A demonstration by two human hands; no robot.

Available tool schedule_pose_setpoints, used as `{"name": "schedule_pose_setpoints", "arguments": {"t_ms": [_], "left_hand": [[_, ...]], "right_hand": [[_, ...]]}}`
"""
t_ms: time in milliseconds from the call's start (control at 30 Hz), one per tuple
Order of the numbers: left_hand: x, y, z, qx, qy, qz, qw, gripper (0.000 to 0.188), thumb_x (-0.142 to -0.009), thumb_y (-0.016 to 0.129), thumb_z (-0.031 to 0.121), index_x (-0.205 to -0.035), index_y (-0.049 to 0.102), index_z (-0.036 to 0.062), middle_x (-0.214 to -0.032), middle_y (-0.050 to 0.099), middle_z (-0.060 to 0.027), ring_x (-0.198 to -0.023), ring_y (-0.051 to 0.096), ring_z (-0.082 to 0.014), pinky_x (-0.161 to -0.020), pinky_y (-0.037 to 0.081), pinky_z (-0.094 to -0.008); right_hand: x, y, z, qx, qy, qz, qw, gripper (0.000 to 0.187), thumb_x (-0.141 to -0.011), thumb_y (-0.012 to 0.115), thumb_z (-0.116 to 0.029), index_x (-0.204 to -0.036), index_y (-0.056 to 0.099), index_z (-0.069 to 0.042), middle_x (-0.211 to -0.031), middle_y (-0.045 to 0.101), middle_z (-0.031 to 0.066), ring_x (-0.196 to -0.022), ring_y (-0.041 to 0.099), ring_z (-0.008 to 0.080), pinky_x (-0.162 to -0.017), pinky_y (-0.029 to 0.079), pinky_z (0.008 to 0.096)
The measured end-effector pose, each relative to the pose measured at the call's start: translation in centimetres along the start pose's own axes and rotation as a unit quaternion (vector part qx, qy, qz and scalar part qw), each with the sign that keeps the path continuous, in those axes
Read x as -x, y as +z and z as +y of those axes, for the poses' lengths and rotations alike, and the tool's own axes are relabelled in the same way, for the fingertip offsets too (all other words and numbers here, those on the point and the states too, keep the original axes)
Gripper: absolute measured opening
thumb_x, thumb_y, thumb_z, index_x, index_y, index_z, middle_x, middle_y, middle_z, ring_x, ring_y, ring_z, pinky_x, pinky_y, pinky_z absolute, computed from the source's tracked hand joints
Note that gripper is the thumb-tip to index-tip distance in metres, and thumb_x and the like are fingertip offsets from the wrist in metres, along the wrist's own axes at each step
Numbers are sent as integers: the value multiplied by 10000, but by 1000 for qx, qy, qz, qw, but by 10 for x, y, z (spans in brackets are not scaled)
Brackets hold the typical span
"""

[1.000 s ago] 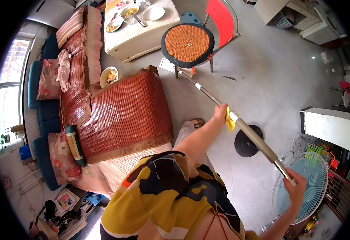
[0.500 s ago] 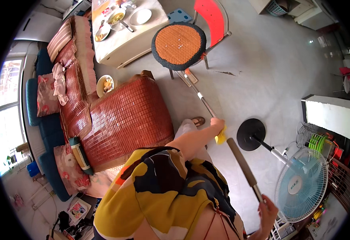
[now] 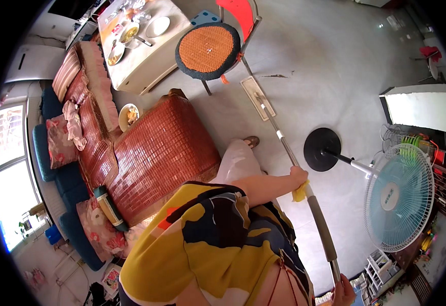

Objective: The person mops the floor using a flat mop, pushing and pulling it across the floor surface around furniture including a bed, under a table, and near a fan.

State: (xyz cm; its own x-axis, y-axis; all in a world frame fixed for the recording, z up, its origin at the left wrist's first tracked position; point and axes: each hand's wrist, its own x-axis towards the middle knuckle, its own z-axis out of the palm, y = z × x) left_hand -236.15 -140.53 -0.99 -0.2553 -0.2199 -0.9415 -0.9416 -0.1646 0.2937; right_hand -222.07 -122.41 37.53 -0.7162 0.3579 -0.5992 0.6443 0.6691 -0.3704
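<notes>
Gripping the mop handle [image 3: 294, 162] partway down, your left hand [image 3: 298, 178] is wrapped shut around it where a yellow cloth [image 3: 301, 193] sits, likely steering. Your right hand [image 3: 344, 289] closes on the handle's top end, likely to push. From the standing fan [image 3: 399, 196], whose round black base [image 3: 322, 149] lies just beside the shaft, the flat mop head [image 3: 257, 97] rests on the grey floor [image 3: 335, 66] well beyond, near the round-cushioned chair [image 3: 207, 50].
</notes>
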Motion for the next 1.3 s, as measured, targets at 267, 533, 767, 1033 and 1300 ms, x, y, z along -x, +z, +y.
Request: {"name": "schedule_pose_setpoints", "arguments": {"t_ms": [267,533,767,1033,1300], "left_hand": [[43,-15,-25,190,-7,-68,979,390,-737,579,168,-992,448,-97,-901,554,-200,-753,595,-296,-618,488,-397],[32,-55,-48,290,-37,-3,956,343,-719,605,173,-901,503,-99,-823,586,-195,-711,607,-278,-588,484,-388],[-93,-134,-70,273,38,177,945,259,-691,656,173,-798,583,-51,-757,611,-156,-685,614,-248,-581,477,-369],[-71,-214,-20,197,-57,96,974,207,-718,651,84,-882,610,-34,-817,622,-97,-739,623,-188,-591,499,-293],[-64,-104,-62,196,-63,10,979,350,-748,578,163,-987,498,-80,-911,585,-165,-763,606,-258,-614,509,-376]], "right_hand": [[-14,-81,5,93,-34,-69,993,317,-804,600,-187,-1056,600,5,-743,571,11,-621,463,53,-501,352,208],[-72,-68,-15,150,-137,-90,975,279,-746,586,-81,-1005,618,18,-616,548,29,-494,437,61,-429,325,201],[-90,59,-63,26,-77,-216,973,304,-724,579,-51,-1019,610,15,-559,554,20,-434,424,31,-383,315,181],[-83,142,-58,32,-151,-253,955,284,-763,560,-51,-1031,557,45,-684,624,105,-512,546,104,-462,413,229],[-72,43,-27,47,-202,-98,973,219,-721,598,-10,-928,610,62,-697,624,142,-616,582,157,-578,456,260]]}}
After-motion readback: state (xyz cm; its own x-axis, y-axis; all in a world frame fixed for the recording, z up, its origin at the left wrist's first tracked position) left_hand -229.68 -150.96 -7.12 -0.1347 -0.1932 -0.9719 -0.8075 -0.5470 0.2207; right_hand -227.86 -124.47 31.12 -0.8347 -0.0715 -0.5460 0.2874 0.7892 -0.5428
